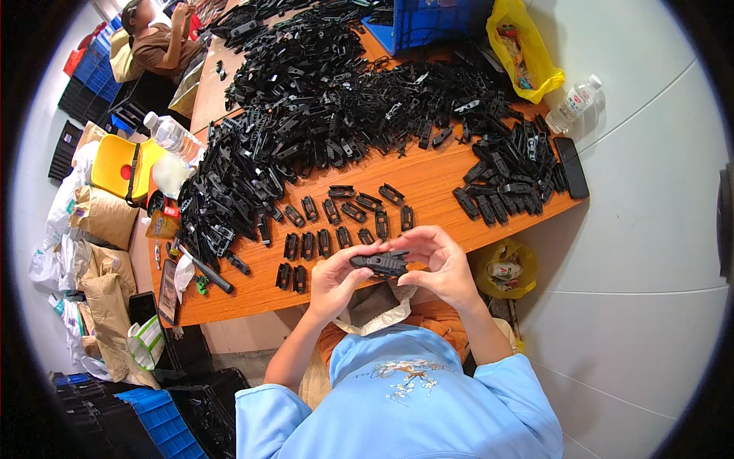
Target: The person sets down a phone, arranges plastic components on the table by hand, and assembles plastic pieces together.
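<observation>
Between my two hands, just over the table's near edge, is a black plastic part, long and ribbed. My left hand grips its left end with thumb and fingers. Around its right end curve the thumb and fingers of my right hand. Beyond my hands, several black open-framed plastic pieces stand in loose rows on the wooden table. A large heap of similar black parts covers the far side, and a smaller stack of finished-looking black parts lies to the right.
A phone lies at the right edge, near a plastic bottle and a yellow bag. At left are a dark-handled tool, another phone and a bottle. Another person sits far left. A blue crate stands behind.
</observation>
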